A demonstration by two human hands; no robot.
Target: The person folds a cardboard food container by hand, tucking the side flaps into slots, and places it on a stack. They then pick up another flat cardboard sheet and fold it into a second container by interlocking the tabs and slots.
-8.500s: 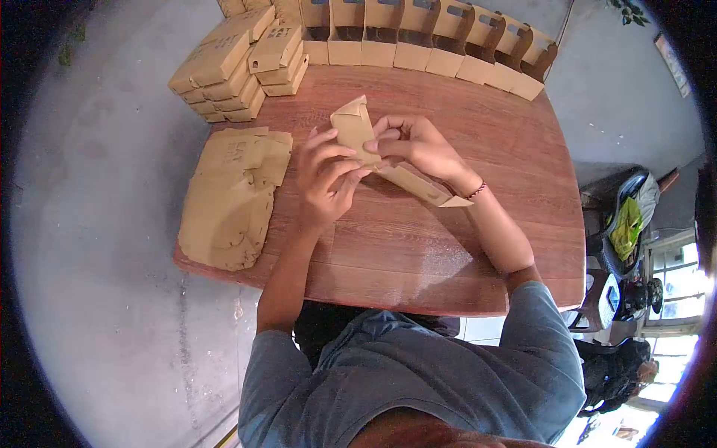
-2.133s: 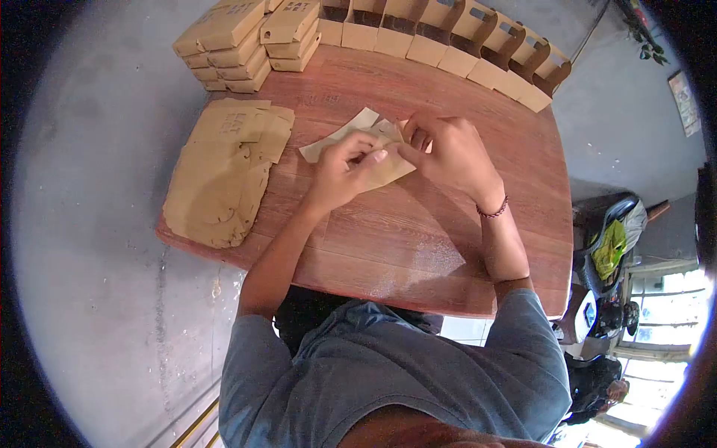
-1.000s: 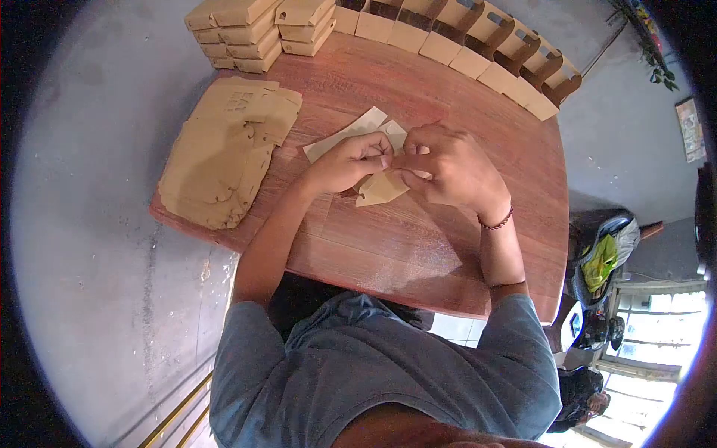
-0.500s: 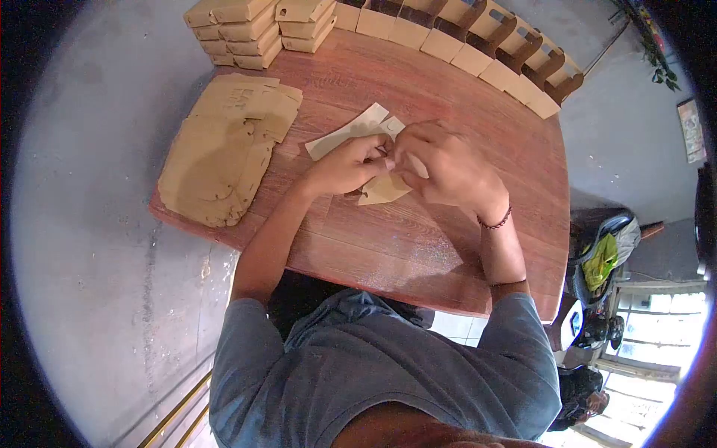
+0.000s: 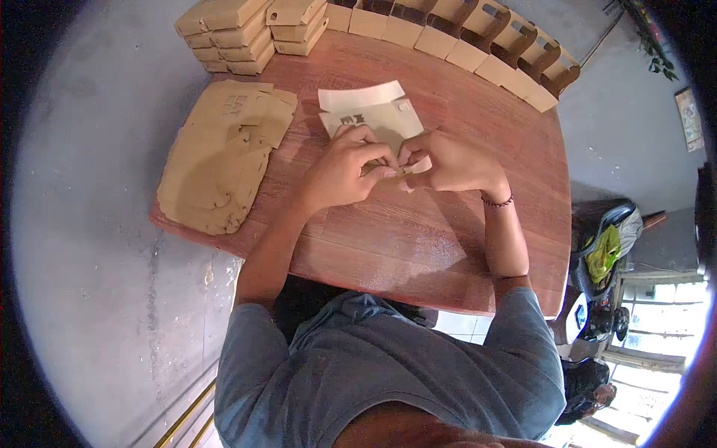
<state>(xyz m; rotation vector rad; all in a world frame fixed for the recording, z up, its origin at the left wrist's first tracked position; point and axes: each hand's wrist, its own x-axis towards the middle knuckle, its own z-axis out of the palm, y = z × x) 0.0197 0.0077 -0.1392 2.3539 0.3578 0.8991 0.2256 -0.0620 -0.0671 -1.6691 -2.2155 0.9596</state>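
Note:
A partly folded cardboard box (image 5: 385, 123) with a pale inner face and dark print lies on the wooden table in front of me. Its far flap leans up, and a small round mark shows near its right edge. At the box's near edge, my left hand (image 5: 345, 168) has its fingers closed in a pinch on the cardboard. Close beside it, my right hand (image 5: 455, 160) pinches a small pale flap of the same box between thumb and fingers. Both hands cover most of the near side, so the exact fold there is hidden.
Flat cardboard blanks (image 5: 213, 153) lie piled at the table's left edge. Folded closed boxes (image 5: 231, 37) stand stacked at the back left. A row of open cardboard carriers (image 5: 441, 41) lines the far edge. Bags (image 5: 605, 246) are off the table to the right.
The box has opened out and shows more of its printed inner face, with the far flap raised. My hands have shifted slightly to its near edge, still close together.

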